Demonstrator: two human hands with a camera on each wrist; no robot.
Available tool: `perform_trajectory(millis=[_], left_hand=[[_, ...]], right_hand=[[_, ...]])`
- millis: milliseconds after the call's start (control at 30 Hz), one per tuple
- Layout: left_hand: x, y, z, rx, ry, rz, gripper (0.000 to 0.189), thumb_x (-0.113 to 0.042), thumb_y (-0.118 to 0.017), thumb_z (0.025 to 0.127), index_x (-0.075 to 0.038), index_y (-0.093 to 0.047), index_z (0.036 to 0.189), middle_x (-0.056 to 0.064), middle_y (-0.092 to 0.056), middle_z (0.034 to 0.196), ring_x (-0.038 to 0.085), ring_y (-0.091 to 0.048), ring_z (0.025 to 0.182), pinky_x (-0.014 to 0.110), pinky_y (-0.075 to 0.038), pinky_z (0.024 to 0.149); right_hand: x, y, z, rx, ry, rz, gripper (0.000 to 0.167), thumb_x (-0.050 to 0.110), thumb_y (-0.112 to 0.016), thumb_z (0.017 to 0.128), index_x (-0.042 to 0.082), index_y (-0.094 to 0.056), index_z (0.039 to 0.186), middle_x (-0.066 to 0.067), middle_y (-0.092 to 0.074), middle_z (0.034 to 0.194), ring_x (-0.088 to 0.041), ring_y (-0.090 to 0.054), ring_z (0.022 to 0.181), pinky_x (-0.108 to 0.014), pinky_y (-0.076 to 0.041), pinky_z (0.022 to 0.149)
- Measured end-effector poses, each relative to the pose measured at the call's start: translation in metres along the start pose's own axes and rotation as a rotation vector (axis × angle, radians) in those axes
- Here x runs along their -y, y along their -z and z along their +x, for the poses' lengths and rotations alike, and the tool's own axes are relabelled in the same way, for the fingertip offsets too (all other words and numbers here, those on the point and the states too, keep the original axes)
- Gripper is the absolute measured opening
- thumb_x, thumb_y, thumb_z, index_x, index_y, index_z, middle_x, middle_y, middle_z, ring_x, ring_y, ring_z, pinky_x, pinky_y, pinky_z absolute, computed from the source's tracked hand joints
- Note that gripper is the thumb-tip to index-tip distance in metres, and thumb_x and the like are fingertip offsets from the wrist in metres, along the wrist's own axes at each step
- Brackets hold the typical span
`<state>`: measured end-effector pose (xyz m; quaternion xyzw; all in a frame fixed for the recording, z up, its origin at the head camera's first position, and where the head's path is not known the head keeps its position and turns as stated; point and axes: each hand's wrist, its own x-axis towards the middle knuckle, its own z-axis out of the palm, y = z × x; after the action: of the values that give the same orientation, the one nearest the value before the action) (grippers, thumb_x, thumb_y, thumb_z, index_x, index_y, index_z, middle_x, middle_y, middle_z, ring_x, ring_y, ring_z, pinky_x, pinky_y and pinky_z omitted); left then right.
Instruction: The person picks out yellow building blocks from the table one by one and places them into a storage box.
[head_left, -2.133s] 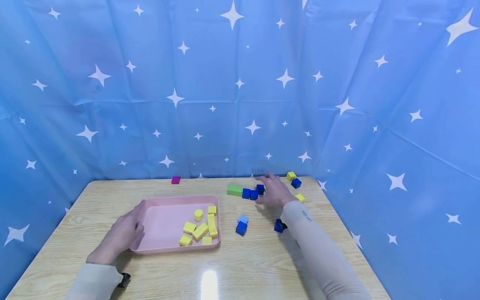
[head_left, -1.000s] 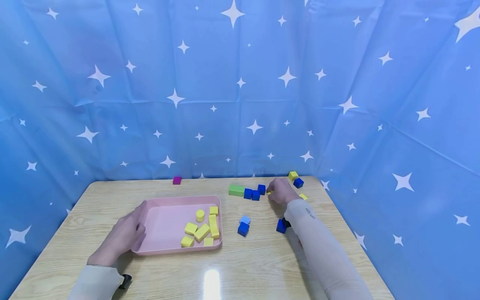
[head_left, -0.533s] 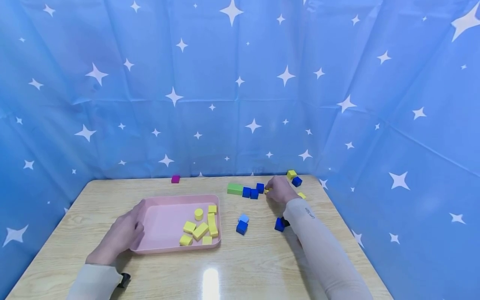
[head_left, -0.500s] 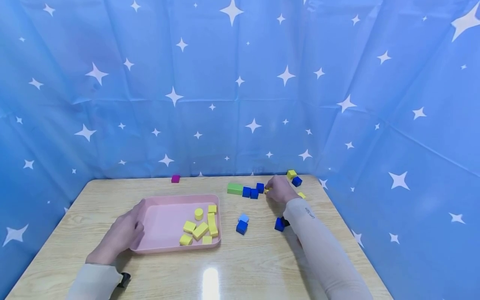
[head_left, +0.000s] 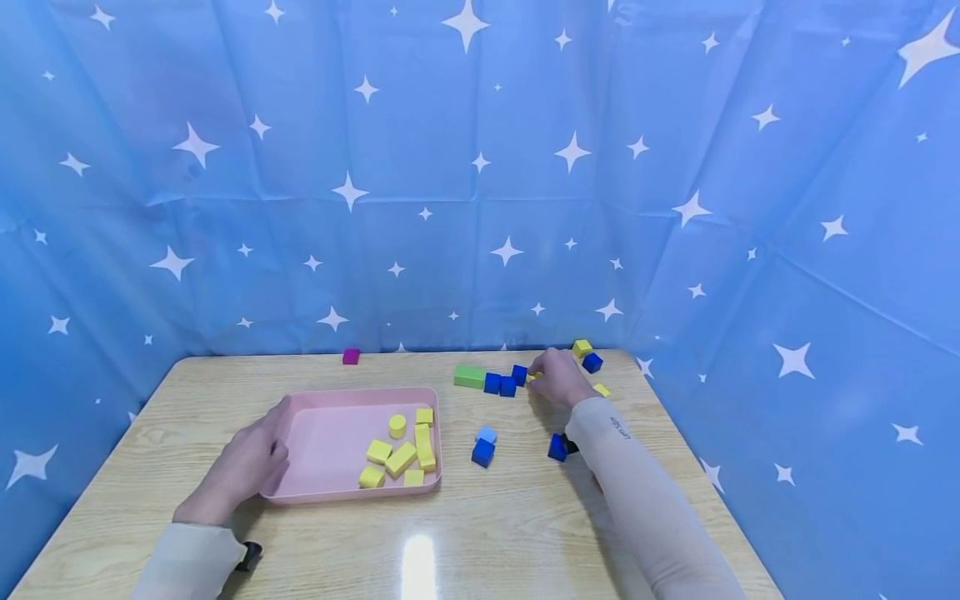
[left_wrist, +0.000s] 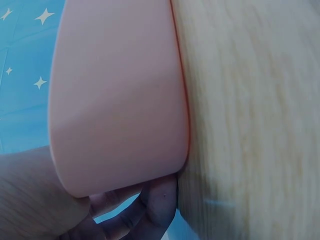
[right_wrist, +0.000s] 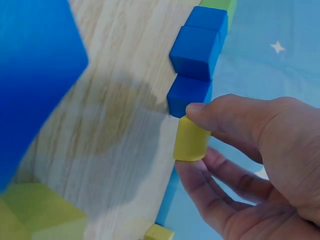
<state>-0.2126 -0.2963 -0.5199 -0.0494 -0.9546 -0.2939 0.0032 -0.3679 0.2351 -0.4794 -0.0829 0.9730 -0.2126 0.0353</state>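
Note:
My right hand [head_left: 561, 379] pinches a small yellow block [right_wrist: 191, 141] between thumb and fingertips near the table's back edge. In the right wrist view the block's lower edge looks rounded. Just beside it are three dark blue cubes [right_wrist: 192, 50], in line with a green block [head_left: 469, 377]. At the left, my left hand [head_left: 243, 458] grips the end of a pink tray [head_left: 322, 398], and its curled fingers [left_wrist: 162, 202] show at that end in the left wrist view. Several yellow blocks [head_left: 401, 459] lie in the tray's right half, among them a cylinder [head_left: 397, 426].
A dark blue block [head_left: 483, 452] and a light blue one [head_left: 487, 435] lie right of the tray. Another blue block [head_left: 557, 447] is beside my right wrist. Yellow [head_left: 582, 348] and blue [head_left: 592, 362] blocks sit at the back right corner, a magenta block [head_left: 351, 357] at the back edge.
My right hand's fingers, spread above the table 2.1 s ago, have closed on the yellow block beside the blue cubes. The left hand and tray stay where they were.

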Motion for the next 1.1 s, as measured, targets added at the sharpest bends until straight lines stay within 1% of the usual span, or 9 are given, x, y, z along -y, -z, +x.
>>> perform_trajectory(millis=[67, 167, 233, 300, 500, 567, 633, 700, 1100], left_hand=[[0.0, 0.0, 0.0, -0.007, -0.006, 0.009, 0.078, 0.001, -0.051, 0.108, 0.01, -0.025, 0.18, 0.03, -0.068, 0.126, 0.019, -0.047, 0.068, 0.03, -0.043, 0.068], [0.0, 0.0, 0.001, -0.004, -0.007, 0.014, 0.078, 0.001, -0.052, 0.108, 0.009, -0.024, 0.181, 0.027, -0.067, 0.114, 0.018, -0.047, 0.068, 0.03, -0.043, 0.067], [-0.001, 0.0, 0.002, 0.003, -0.006, 0.021, 0.078, 0.0, -0.053, 0.109, 0.009, -0.024, 0.181, 0.016, -0.061, 0.097, 0.018, -0.046, 0.068, 0.031, -0.043, 0.068], [-0.001, -0.001, 0.002, 0.012, -0.003, 0.021, 0.078, 0.0, -0.053, 0.11, 0.009, -0.022, 0.181, 0.01, -0.053, 0.089, 0.018, -0.046, 0.068, 0.031, -0.043, 0.068], [0.0, 0.0, 0.002, -0.005, -0.01, 0.035, 0.078, 0.0, -0.055, 0.109, 0.011, -0.024, 0.18, 0.025, -0.068, 0.111, 0.018, -0.048, 0.07, 0.031, -0.045, 0.07], [0.001, 0.0, 0.002, -0.008, -0.012, 0.037, 0.078, 0.0, -0.055, 0.109, 0.012, -0.024, 0.18, 0.023, -0.067, 0.108, 0.019, -0.048, 0.071, 0.032, -0.046, 0.072], [0.001, 0.001, 0.002, -0.004, -0.014, 0.042, 0.078, 0.0, -0.055, 0.11, 0.011, -0.024, 0.18, 0.013, -0.058, 0.094, 0.018, -0.048, 0.072, 0.033, -0.046, 0.073], [0.001, 0.001, 0.002, -0.004, -0.022, 0.044, 0.078, 0.0, -0.055, 0.109, 0.011, -0.024, 0.18, 0.008, -0.055, 0.09, 0.018, -0.048, 0.071, 0.033, -0.046, 0.074], [-0.002, 0.003, 0.002, 0.002, -0.021, 0.032, 0.077, 0.001, -0.053, 0.109, 0.012, -0.024, 0.18, 0.012, -0.058, 0.093, 0.019, -0.045, 0.069, 0.032, -0.045, 0.071]], right_hand=[[0.002, 0.001, -0.001, -0.006, -0.004, 0.007, 0.028, 0.012, -0.085, 0.106, 0.006, -0.087, 0.134, -0.018, -0.081, 0.146, -0.04, -0.074, 0.141, -0.06, -0.063, 0.116], [0.005, 0.003, -0.003, -0.011, -0.007, 0.015, 0.028, 0.01, -0.084, 0.106, 0.006, -0.087, 0.134, -0.017, -0.081, 0.147, -0.04, -0.073, 0.143, -0.06, -0.062, 0.117], [0.009, 0.005, -0.004, -0.017, -0.002, 0.012, 0.028, 0.008, -0.084, 0.106, 0.006, -0.087, 0.134, -0.017, -0.081, 0.146, -0.041, -0.074, 0.142, -0.06, -0.063, 0.117], [0.013, 0.006, -0.005, -0.026, 0.007, 0.004, 0.028, 0.008, -0.084, 0.106, 0.007, -0.087, 0.133, -0.017, -0.082, 0.145, -0.04, -0.075, 0.14, -0.059, -0.064, 0.115], [0.029, 0.006, -0.006, -0.028, 0.045, 0.015, 0.027, 0.008, -0.083, 0.107, 0.005, -0.087, 0.134, -0.019, -0.081, 0.145, -0.041, -0.075, 0.139, -0.057, -0.066, 0.112], [0.034, 0.005, -0.005, -0.024, 0.059, 0.02, 0.028, 0.008, -0.083, 0.107, 0.005, -0.086, 0.135, -0.019, -0.081, 0.145, -0.041, -0.075, 0.14, -0.056, -0.066, 0.112], [0.039, 0.005, -0.005, -0.02, 0.07, 0.022, 0.029, 0.007, -0.083, 0.107, 0.004, -0.086, 0.136, -0.019, -0.081, 0.145, -0.042, -0.075, 0.141, -0.056, -0.066, 0.112], [0.043, 0.004, -0.005, -0.017, 0.073, 0.023, 0.029, 0.007, -0.083, 0.107, 0.005, -0.086, 0.136, -0.019, -0.082, 0.144, -0.041, -0.076, 0.14, -0.055, -0.067, 0.111], [0.069, -0.006, -0.008, -0.031, 0.15, -0.018, 0.025, 0.007, -0.086, 0.105, 0.005, -0.089, 0.13, -0.014, -0.085, 0.135, -0.034, -0.081, 0.124, -0.048, -0.07, 0.101]])
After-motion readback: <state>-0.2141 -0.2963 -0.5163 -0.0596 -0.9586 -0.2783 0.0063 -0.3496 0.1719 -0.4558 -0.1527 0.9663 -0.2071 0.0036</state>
